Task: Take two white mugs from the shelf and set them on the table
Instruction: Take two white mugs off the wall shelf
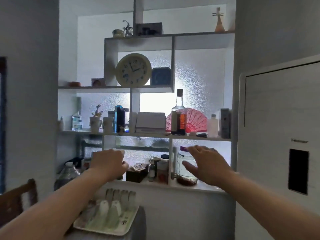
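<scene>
White walls frame a recessed shelf unit in front of you, its flat painted boards backed by pebbled frosted glass that glows with daylight. On the middle board, toward its left end, two pale mugs stand upright side by side, mouths up, long axes vertical; the left one has a raised flower moulding and a sprig poking out, the right one is plain and cylindrical. I cannot tell which way their handles point. A round cream clock leans in the box above, and a tall clear glass bottle stands before a red pleated fan to the right.

Your left hand is curled into a loose fist at the lower compartment, below the mugs; whether it holds anything I cannot tell. Your right hand is spread wide, fingers apart, holding nothing, in front of a round glass jar with dark liquid at its base. Beneath your arms, a white tray carries upturned glasses and small white cups.
</scene>
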Action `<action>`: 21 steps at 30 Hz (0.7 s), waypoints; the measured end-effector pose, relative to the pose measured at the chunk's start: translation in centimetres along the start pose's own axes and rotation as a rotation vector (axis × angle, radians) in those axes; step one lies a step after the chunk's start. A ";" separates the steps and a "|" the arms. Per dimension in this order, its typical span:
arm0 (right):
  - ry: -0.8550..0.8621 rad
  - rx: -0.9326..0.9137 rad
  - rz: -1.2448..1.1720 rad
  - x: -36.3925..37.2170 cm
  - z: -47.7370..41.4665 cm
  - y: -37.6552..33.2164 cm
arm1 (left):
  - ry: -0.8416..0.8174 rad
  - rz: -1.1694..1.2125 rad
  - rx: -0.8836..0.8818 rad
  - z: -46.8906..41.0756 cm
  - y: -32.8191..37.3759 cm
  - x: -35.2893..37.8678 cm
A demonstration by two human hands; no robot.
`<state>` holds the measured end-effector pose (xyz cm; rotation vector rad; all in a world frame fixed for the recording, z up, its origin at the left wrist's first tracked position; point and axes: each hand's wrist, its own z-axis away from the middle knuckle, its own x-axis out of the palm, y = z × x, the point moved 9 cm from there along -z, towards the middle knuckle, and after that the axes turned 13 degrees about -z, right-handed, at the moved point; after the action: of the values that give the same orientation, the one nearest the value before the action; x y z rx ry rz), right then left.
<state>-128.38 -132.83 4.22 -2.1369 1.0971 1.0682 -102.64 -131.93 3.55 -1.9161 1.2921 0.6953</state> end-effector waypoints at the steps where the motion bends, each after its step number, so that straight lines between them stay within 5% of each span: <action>1: 0.002 -0.016 -0.017 1.2 -1.4 0.4 | -0.001 -0.012 -0.021 -1.0 -0.5 0.8; 21: -0.019 -0.382 -0.189 19.4 -31.4 -0.3 | -0.068 -0.129 -0.315 -20.6 -10.0 16.4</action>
<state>-108.12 -163.59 5.95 -2.4586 0.7045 1.2841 -86.58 -154.96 6.13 -2.1833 1.0538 0.9324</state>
